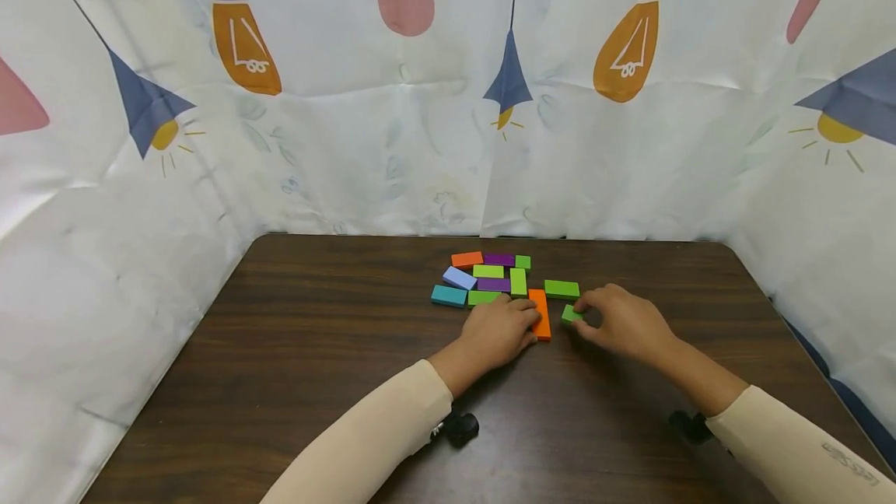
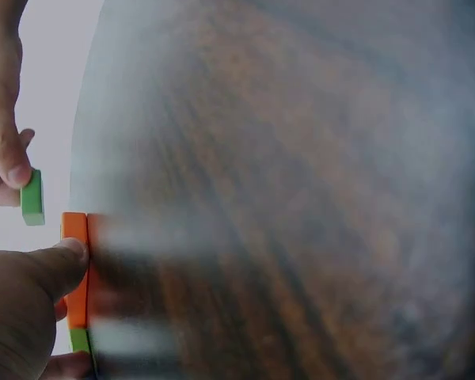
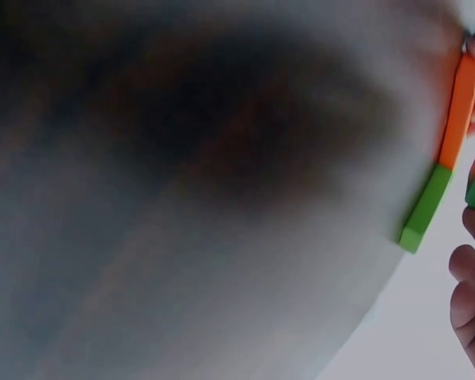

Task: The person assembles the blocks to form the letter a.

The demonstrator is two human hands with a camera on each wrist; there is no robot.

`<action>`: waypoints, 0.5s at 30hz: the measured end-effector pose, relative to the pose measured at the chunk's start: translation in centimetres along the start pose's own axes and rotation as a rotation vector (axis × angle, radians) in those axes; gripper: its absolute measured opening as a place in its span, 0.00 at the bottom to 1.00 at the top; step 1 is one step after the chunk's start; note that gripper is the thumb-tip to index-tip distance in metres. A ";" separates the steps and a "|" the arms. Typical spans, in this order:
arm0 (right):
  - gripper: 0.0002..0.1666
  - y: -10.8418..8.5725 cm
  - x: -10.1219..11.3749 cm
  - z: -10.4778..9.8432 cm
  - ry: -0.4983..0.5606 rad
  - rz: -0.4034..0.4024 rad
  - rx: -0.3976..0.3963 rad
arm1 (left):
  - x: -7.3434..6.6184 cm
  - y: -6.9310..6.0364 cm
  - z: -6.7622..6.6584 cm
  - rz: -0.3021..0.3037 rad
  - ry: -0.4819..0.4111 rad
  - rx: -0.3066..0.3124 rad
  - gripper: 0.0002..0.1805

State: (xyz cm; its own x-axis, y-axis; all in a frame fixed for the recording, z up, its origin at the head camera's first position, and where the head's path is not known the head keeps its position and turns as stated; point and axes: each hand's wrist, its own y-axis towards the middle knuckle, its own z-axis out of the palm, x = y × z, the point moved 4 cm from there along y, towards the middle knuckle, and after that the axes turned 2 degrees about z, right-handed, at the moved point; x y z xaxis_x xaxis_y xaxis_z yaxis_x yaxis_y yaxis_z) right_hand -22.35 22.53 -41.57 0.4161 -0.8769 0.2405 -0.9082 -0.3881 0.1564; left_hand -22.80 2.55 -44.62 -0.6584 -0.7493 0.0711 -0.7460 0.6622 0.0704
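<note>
In the head view my left hand point(image 1: 498, 330) is at an orange block point(image 1: 541, 316) lying lengthwise on the table. Its thumb and fingers grip the block's sides, and the left wrist view shows the thumb point(image 2: 57, 267) against the orange face. To the right, my right hand point(image 1: 625, 322) pinches a small green block point(image 1: 571, 314) between thumb and fingertips. The left wrist view shows this green block point(image 2: 32, 198) apart from the orange one. A longer green block point(image 1: 562, 289) lies just beyond the pinched one, close to the orange block's far end.
Left of the orange block lie several flat blocks: teal point(image 1: 449, 296), light blue point(image 1: 460, 278), purple point(image 1: 493, 285), lime point(image 1: 518, 282), and an orange-red one point(image 1: 467, 260) farther back. They rest on a dark wooden table point(image 1: 315, 379). A patterned white curtain point(image 1: 434, 169) stands behind the table.
</note>
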 end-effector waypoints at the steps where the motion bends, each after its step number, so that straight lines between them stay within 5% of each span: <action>1: 0.10 -0.2 0.1 0.0 0.005 -0.007 -0.004 | 0.0 0.0 0.0 -0.004 0.002 -0.001 0.20; 15: 0.09 -1.8 1.9 1.5 0.021 -0.061 0.022 | 0.2 0.2 -0.3 -0.002 -0.003 -0.018 0.17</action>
State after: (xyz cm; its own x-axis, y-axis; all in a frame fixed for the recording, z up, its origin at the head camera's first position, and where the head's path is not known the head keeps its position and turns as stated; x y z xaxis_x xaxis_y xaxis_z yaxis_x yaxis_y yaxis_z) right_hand -19.94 21.16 -42.79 0.4711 -0.8454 0.2517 -0.8819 -0.4466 0.1506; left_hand -23.06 2.57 -44.31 -0.6569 -0.7510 0.0678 -0.7458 0.6603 0.0881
